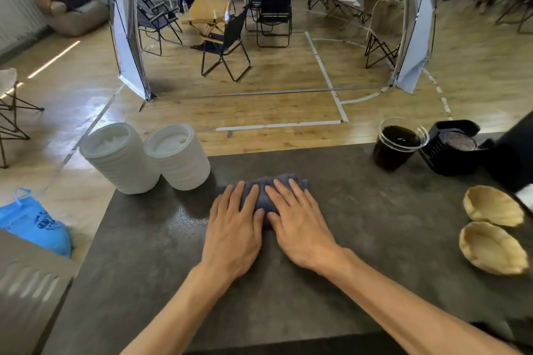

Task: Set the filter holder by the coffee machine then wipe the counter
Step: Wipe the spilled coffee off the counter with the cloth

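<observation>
Both bare forearms reaching forward from the lower edge, converging toward the middle. Left hand (235, 232) palm-down, fingers straight and slightly spread. Right hand (298, 225) flat alongside it, fingers extended, thumb just touching the left index finger. Wrists level, neither hand curled.

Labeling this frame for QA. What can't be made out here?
- Cloth: head view, mostly hidden under the left hand and right hand; its full extent is unclear.
- Coffee machine: cut off by the right edge.
- Filter holder: part hidden behind the cup of dark liquid.
- Print on the blue bag: blurred, unreadable.
</observation>
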The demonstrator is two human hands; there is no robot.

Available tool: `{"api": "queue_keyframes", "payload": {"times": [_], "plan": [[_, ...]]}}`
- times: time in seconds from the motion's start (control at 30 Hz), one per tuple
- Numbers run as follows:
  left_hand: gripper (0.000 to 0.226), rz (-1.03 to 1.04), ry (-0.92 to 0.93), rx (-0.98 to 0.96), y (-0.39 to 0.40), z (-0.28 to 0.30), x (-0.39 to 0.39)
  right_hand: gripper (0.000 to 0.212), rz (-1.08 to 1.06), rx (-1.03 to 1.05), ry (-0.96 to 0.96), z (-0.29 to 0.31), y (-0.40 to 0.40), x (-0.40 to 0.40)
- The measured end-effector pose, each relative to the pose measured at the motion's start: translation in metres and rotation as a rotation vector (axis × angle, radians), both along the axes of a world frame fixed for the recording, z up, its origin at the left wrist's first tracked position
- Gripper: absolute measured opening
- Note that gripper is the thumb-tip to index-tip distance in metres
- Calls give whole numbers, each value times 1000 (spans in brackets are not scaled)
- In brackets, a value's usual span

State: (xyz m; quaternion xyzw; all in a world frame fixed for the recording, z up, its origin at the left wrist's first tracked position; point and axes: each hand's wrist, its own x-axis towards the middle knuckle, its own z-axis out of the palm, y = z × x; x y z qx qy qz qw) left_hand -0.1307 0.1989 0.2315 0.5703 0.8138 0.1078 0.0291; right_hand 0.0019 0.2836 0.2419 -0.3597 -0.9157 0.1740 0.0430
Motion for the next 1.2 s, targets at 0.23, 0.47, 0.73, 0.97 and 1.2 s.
{"api": "queue_keyframes", "payload": {"times": [0.23,0.47,0.73,0.97,1.2], "plan": [[55,-52,45,4,-70,-5,47,58,-46,57,29,-12,-74,55],[58,-92,156,-117,-75,22,57,54,-40,-145,254,0,-82,73],[45,-410,-387,6,-12,63,167,37,-531,-239,633,42,-82,192],[55,-255,-925,-44,53,63,266,43,-988,-101,846,45,-43,277],[43,-150,-1042,-103,79,52,274,31,-948,-410,903,32,-17,257]]}}
